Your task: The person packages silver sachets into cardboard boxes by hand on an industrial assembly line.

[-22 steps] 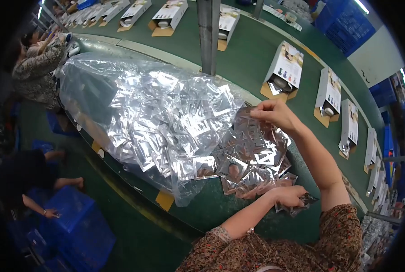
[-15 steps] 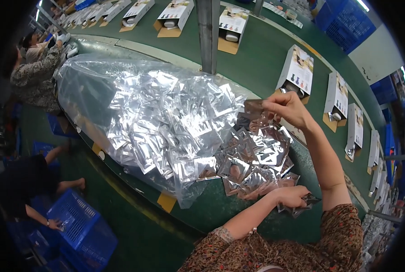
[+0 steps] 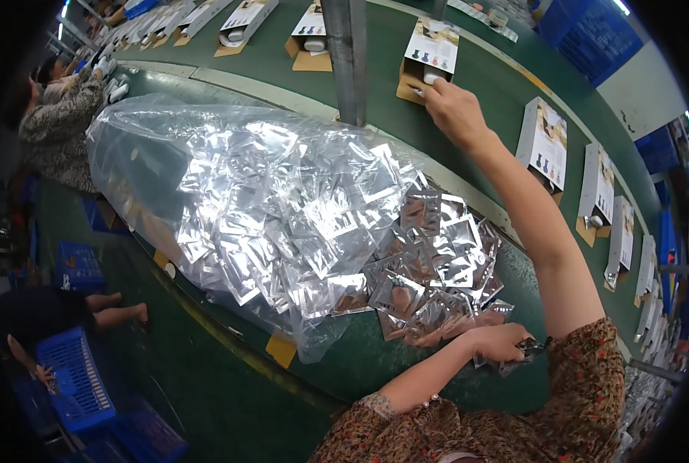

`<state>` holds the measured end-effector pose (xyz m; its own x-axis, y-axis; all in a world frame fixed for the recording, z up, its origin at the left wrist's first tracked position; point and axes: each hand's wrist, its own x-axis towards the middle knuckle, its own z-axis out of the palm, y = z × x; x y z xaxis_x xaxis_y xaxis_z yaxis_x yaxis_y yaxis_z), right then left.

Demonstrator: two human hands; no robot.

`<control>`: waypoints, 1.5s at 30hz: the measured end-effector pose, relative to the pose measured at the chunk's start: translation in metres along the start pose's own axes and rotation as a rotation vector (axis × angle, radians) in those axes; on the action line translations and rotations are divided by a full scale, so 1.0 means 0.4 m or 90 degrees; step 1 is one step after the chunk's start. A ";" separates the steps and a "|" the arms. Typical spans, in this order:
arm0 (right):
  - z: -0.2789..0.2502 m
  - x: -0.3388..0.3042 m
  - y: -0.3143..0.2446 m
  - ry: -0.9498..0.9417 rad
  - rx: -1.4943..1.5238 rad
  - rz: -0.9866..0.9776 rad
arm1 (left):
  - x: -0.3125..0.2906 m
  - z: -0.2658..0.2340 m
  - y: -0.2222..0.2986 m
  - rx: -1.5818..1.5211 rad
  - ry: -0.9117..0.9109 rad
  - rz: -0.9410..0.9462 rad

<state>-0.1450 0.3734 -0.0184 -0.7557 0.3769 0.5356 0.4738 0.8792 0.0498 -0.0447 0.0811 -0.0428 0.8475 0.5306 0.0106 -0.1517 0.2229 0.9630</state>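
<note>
A heap of silver foil sachets [image 3: 452, 239] spills from the mouth of a large clear plastic bag [image 3: 140, 131], which is full of more of them. My right hand [image 3: 456, 112] reaches over the belt to the open end of a white printed box [image 3: 433, 42]. Its fingers pinch what looks like a silver sachet, mostly hidden, beside a white item [image 3: 433, 77] inside that box. At the near edge of the heap, my left hand [image 3: 502, 343] is closed around a few foil sachets [image 3: 526, 349] whose edges stick out past the fingers.
More open boxes [image 3: 541, 147] stand in a row on the green belt [image 3: 483, 92]. A metal post [image 3: 347, 65] rises between bag and belt. A co-worker [image 3: 66, 116] sits at far left. Another person handles a blue crate [image 3: 78, 378] at lower left.
My right hand has moved from the heap out to the box on the belt. The boxes have shifted rightward. My left hand stays put. The blue crate at lower left has moved left.
</note>
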 end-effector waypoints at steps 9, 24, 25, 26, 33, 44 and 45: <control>0.011 -0.072 0.013 -0.110 0.058 0.222 | 0.010 -0.073 -0.072 0.000 -0.010 -0.013; -0.420 -0.215 -0.173 -0.108 0.661 0.470 | 0.032 0.158 0.021 0.057 0.007 -0.056; -0.370 -0.210 -0.154 -0.004 0.581 0.398 | 0.025 0.144 0.026 0.058 0.014 -0.040; -0.328 -0.195 -0.132 0.050 0.480 0.316 | 0.018 0.128 0.028 0.059 0.021 -0.024; 0.008 0.026 -0.098 0.072 0.086 0.001 | -0.031 0.004 -0.018 -0.018 0.010 0.032; 0.183 0.015 -0.114 -0.107 0.012 0.181 | -0.132 -0.114 -0.161 -0.054 0.021 0.009; 0.115 -0.013 -0.152 -0.173 0.106 0.244 | -0.136 -0.098 -0.164 -0.014 0.030 0.026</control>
<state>-0.1907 0.3315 -0.0631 -0.6419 0.7254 0.2484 0.6791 0.6883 -0.2551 -0.1008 0.0696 -0.1169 0.8160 0.5769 0.0368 -0.1975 0.2184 0.9557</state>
